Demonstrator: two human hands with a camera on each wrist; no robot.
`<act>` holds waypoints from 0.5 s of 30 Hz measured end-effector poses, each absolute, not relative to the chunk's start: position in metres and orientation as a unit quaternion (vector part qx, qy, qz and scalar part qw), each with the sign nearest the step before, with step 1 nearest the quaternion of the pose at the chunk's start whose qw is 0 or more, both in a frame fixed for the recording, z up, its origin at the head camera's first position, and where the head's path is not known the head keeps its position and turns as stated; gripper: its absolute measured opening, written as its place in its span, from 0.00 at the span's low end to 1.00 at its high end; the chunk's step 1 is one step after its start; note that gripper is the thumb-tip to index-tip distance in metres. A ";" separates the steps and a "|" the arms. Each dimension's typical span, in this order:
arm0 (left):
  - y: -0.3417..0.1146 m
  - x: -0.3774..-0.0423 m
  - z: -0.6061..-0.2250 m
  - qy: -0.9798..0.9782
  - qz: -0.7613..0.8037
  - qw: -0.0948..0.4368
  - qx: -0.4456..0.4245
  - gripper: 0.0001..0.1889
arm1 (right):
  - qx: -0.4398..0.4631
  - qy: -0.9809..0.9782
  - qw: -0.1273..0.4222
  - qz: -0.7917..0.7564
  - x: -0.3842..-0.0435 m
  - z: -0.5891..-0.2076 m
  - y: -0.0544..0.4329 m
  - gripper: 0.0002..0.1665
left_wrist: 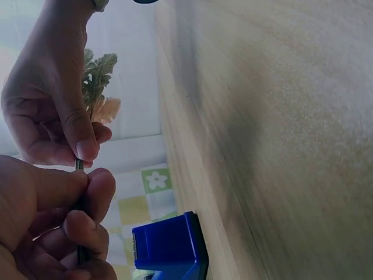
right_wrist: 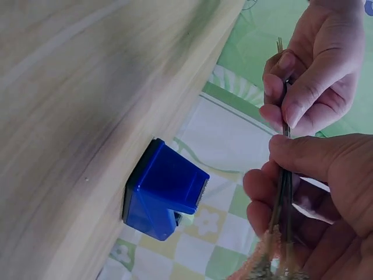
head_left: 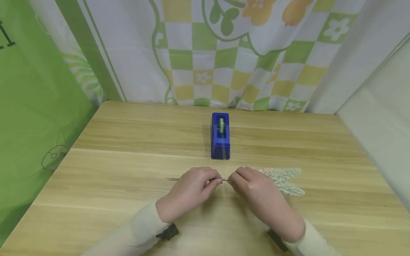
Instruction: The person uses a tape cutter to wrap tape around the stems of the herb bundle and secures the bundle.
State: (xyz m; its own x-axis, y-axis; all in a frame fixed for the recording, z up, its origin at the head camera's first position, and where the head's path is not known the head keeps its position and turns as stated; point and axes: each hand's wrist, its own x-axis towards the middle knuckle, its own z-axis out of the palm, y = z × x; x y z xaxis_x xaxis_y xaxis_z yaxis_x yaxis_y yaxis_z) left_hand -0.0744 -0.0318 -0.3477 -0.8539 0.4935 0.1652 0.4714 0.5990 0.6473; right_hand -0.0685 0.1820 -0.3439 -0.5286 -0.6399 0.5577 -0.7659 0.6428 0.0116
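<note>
Evidently the trouble, if it comes, will come from those thin stems (head_left: 225, 180), held above the near half of the table (head_left: 128, 160), just on the near side of the blue tape dispenser (head_left: 221, 151). The left hand (head_left: 192, 188) pinches them between thumb and fingers, their bare ends poking out to its left; the right hand (head_left: 256, 188) pinches the same bundle just beside it, with the pale green heads (head_left: 286, 174) and a bit of pink (right_wrist: 271, 245) out to the right.

From where I stand, the hold looks narrow — in the right wrist view the stems spread toward the heads, so a loosened right thumb could let one slide or turn out of line. Twisting the two hands against each other might bend a stem, or rub the pink fluff, which sits close to the right palm. And reaching far for tape one-handed would leave a single pinch to keep everything together — with the cutter's teeth (right_wrist: 203, 191) ready to nick a careless finger.
</note>
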 end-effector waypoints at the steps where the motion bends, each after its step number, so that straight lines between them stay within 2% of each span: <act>1: -0.032 -0.074 -0.348 0.894 0.357 0.013 0.270 0.08 | 0.402 -0.868 0.265 0.118 -0.068 -0.344 0.182 0.03; 15: -0.031 -0.074 -0.348 0.896 0.359 0.001 0.262 0.06 | 0.387 -0.891 0.223 0.081 -0.066 -0.341 0.183 0.04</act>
